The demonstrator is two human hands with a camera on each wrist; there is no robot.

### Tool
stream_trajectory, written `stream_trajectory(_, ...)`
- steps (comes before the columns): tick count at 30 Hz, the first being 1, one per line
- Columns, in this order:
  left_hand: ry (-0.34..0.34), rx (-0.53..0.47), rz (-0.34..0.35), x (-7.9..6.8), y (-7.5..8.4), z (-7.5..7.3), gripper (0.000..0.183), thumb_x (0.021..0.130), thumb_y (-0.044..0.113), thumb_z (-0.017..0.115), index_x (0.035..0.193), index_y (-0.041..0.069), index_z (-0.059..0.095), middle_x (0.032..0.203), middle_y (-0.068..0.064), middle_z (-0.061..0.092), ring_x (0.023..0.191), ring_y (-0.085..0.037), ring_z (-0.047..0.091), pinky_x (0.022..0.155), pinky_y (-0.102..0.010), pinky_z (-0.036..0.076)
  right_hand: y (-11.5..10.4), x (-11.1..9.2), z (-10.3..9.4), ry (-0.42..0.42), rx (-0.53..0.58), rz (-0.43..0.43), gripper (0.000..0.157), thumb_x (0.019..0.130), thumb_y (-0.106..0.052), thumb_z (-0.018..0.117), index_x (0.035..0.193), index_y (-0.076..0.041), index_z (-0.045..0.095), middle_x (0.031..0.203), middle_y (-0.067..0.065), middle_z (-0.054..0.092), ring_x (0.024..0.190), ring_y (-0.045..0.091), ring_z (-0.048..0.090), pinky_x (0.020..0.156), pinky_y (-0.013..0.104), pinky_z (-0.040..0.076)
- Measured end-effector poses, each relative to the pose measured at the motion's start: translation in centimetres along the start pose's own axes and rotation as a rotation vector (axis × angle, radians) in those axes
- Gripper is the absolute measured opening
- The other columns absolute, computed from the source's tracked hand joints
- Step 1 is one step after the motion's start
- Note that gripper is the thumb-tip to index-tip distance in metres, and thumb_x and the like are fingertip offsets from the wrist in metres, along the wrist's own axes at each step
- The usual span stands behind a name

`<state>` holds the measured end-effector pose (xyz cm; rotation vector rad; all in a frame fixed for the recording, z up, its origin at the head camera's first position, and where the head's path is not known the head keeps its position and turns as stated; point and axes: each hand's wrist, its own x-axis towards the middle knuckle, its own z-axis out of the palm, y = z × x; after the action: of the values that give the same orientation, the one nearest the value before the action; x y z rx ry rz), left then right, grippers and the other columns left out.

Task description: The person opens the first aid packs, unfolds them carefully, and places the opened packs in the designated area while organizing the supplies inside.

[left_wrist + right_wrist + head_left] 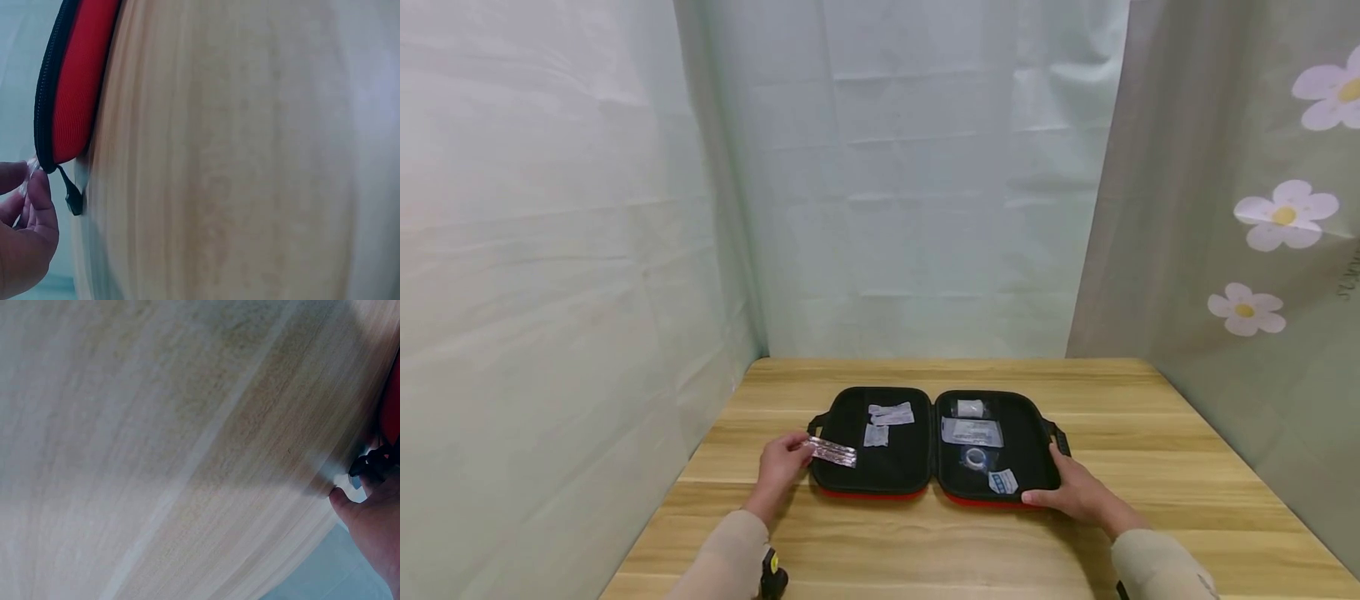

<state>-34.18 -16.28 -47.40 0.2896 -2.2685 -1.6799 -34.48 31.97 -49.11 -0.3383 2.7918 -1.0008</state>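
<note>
A zipped case with black lining and a red shell point(887, 487) lies unfolded on the table. My left hand point(782, 462) pinches a shiny silver foil strip point(833, 452) above the left half's outer edge; in the left wrist view the fingertips point(39, 190) hold it beside the zipped corner. White paper packets point(891, 414) lie in that half. In the right half are a wrapped white roll point(970, 408), a flat clear-and-white packet point(972, 432), a bagged tape roll point(976, 458) and a blue-and-white packet point(1003, 482). My right hand point(1075, 492) rests spread at the right front corner, thumb along the rim.
The wooden table point(925, 550) carries the case near its middle. Black handles stick out at both sides, the right handle point(1056, 433) near my right fingers. A zipper pull point(74, 199) hangs by the left corner. Pale curtains point(917, 208) enclose the table.
</note>
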Motion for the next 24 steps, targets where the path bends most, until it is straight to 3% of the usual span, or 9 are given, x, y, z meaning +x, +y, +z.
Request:
stream_trajectory(5,-0.015,0.025,0.004,0.05,-0.05,0.01,0.027,0.088,-0.006,0.066,0.111,-0.02,0.063,0.09,-0.019,0.068,0.068,-0.009,0.06,0.062,-0.019,0.051,-0.03,-0.08,-0.08,-0.01,0.002,-0.002,0.124,0.079,-0.057,0.077,0.148,0.02,0.01,0.148,0.045,0.022,0.135,0.059,0.026,0.108,0.068,0.023)
stream_trajectory(13,-0.041,0.175,0.028,-0.1,-0.04,0.17,0.029,0.088,0.003,0.07,0.111,-0.015,0.067,0.1,-0.022,0.07,0.093,-0.028,0.062,0.077,-0.029,0.05,-0.14,-0.07,0.01,-0.007,0.004,0.014,0.123,0.079,-0.055,0.078,0.149,0.018,0.01,0.148,0.045,0.022,0.135,0.058,0.025,0.108,0.067,0.024)
stream_trajectory(19,-0.028,0.175,0.026,-0.47,0.03,-0.56,0.033,0.087,0.007,0.073,0.112,-0.013,0.067,0.09,-0.014,0.068,0.078,-0.017,0.06,0.067,-0.024,0.049,-0.23,-0.05,0.06,-0.008,-0.004,0.024,0.124,0.078,-0.055,0.079,0.15,0.017,0.008,0.149,0.044,0.021,0.136,0.058,0.025,0.108,0.067,0.024)
stream_trajectory(24,-0.042,0.171,0.061,-0.79,0.13,-0.73,0.03,0.084,0.0,0.073,0.11,-0.014,0.067,0.084,-0.011,0.067,0.072,-0.013,0.057,0.062,-0.022,0.047,-0.16,-0.04,0.03,0.001,-0.007,0.017,0.124,0.078,-0.055,0.079,0.15,0.017,0.009,0.148,0.044,0.021,0.136,0.058,0.026,0.108,0.067,0.024)
